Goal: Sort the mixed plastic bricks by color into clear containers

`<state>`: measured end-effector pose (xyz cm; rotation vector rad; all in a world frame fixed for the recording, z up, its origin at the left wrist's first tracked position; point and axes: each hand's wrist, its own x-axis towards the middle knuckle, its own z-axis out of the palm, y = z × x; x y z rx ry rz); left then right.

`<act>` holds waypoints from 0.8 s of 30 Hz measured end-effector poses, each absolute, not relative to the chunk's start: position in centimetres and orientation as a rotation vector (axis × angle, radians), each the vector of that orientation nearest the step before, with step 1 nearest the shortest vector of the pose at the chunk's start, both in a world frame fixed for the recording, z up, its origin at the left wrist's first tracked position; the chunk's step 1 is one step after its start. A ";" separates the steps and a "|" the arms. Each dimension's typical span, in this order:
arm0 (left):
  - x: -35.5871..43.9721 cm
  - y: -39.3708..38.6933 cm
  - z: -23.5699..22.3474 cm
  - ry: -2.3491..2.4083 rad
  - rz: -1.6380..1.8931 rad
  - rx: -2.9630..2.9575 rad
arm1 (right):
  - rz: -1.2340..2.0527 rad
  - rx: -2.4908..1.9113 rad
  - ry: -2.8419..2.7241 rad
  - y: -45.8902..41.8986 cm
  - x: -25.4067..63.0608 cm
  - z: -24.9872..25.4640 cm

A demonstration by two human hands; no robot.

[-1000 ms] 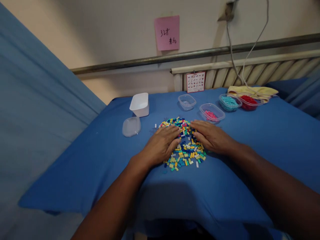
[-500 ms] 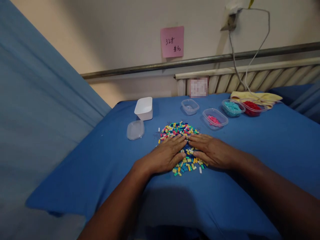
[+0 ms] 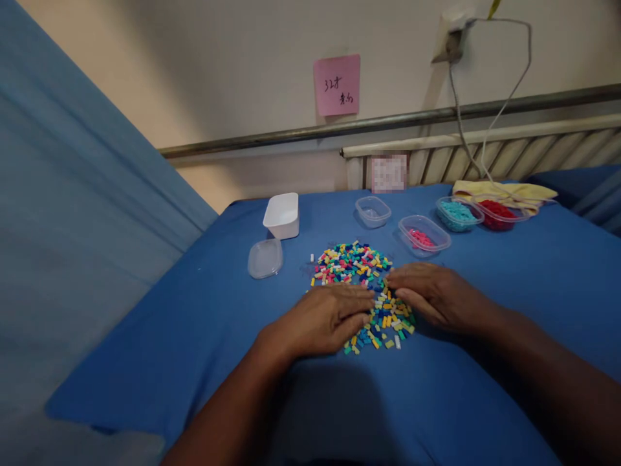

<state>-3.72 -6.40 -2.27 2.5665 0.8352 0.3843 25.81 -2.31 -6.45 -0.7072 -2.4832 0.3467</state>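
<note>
A spread heap of small multicoloured building bricks lies on the blue cloth in front of me, yellow, white, blue, green and pink mixed together. My left hand rests palm down over the heap's left side, its fingers stretched to the right across the bricks. At the right edge of the heap is my right hand, turned partly on its side, fingers extended and touching the bricks. Neither hand grips anything that I can see. Some bricks under the left palm are hidden.
Behind the heap stand a white tub, a clear lid, a clear container and a container with pink bricks. Farther right are containers of turquoise bricks and red bricks, beside a yellow cloth.
My hands have moved apart and slightly nearer to me. The right hand has shifted right and tilted onto its side, and the bricks between the hands have spread to the right.
</note>
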 end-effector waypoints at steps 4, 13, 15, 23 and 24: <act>-5.3 -4.7 -3.7 1.252 0.576 2.618 | 0.348 -0.724 -2.386 -1.3 26.1 -7.6; -7.7 -1.9 -6.0 1.683 0.746 2.540 | 0.360 -0.784 -2.353 -0.9 26.0 -7.9; -7.4 -2.1 -5.7 1.648 0.855 2.504 | 0.340 -0.858 -2.326 -0.6 26.1 -8.1; -4.7 -3.9 -3.9 0.903 0.673 2.686 | 0.362 -0.776 -2.335 -0.6 26.1 -8.5; -4.8 -4.0 -3.8 0.955 0.675 2.686 | 0.345 -0.790 -2.320 -0.6 26.2 -8.5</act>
